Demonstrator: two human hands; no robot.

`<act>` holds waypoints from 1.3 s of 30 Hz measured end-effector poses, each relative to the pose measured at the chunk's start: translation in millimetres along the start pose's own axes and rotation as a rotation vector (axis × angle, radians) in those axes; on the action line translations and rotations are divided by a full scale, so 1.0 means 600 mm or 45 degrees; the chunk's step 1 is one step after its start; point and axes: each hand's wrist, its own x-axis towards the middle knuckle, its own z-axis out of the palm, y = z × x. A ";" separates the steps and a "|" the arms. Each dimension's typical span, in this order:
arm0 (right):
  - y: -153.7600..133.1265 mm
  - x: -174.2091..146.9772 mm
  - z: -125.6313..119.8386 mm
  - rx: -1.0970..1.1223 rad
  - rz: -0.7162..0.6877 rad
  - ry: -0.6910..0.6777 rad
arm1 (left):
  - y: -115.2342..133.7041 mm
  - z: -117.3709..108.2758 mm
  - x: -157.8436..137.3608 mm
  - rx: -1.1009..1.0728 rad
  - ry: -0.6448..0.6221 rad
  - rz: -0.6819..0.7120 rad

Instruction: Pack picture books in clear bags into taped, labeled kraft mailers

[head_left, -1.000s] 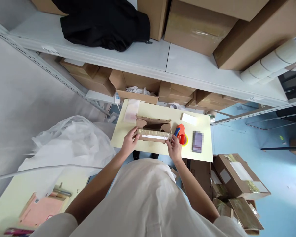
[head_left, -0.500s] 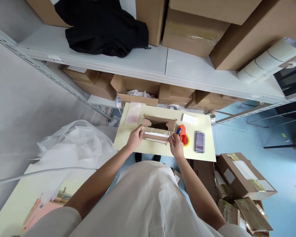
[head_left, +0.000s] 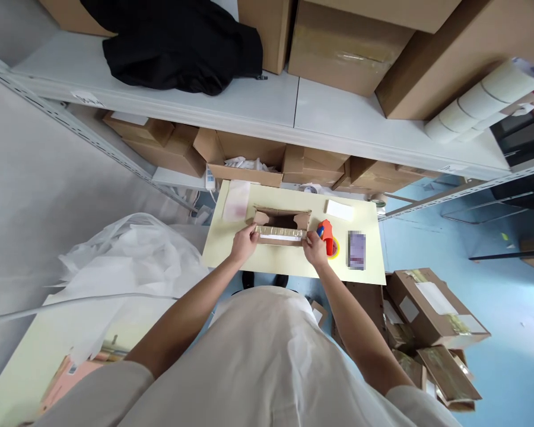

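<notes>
"Compared with half a second ago, the cardboard box (head_left: 279, 242) has shifted slightly toward the far side of the counter (head_left: 225, 252), showing less of its near face. Where exactly is it?"

"Around the middle, flaps standing up along its far side, just left of the orange tape dispenser (head_left: 329, 244)."

"And the grip?"

"Fingers of the left hand (head_left: 244, 243) are curled in, pinching the near side's left end; the right hand (head_left: 314, 248) pinches the right end likewise. How tightly, I can't tell."

"How will it handle?"

"Probably light and fairly stiff, being thin board, though its inside is in shadow, so weight is a guess. Shiny tape along the near upper edge could feel slick."

"So where's best to hold it?"

"Both ends, near the corners, where the board should be stiffest; a loose flap would likely just bend."
</notes>
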 end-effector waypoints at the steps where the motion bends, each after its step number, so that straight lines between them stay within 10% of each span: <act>1: 0.001 0.013 0.001 -0.031 0.025 -0.028 | -0.002 -0.001 0.006 0.024 -0.009 -0.010; 8: 0.015 0.006 -0.002 -0.171 -0.079 -0.100 | -0.027 -0.015 -0.008 -0.006 0.043 -0.142; 15: -0.007 0.071 -0.047 -0.219 -0.606 -0.294 | -0.043 -0.005 0.014 -0.248 0.048 -0.262; 27: 0.019 0.023 0.000 -0.454 -0.660 -0.181 | -0.025 0.002 -0.023 0.133 0.101 0.201; 32: 0.036 0.019 0.008 -0.371 -0.725 -0.131 | 0.003 0.004 -0.014 0.475 -0.175 0.533; 39: 0.116 0.017 -0.017 -0.506 0.064 0.100 | -0.032 0.024 -0.009 0.586 -0.254 0.584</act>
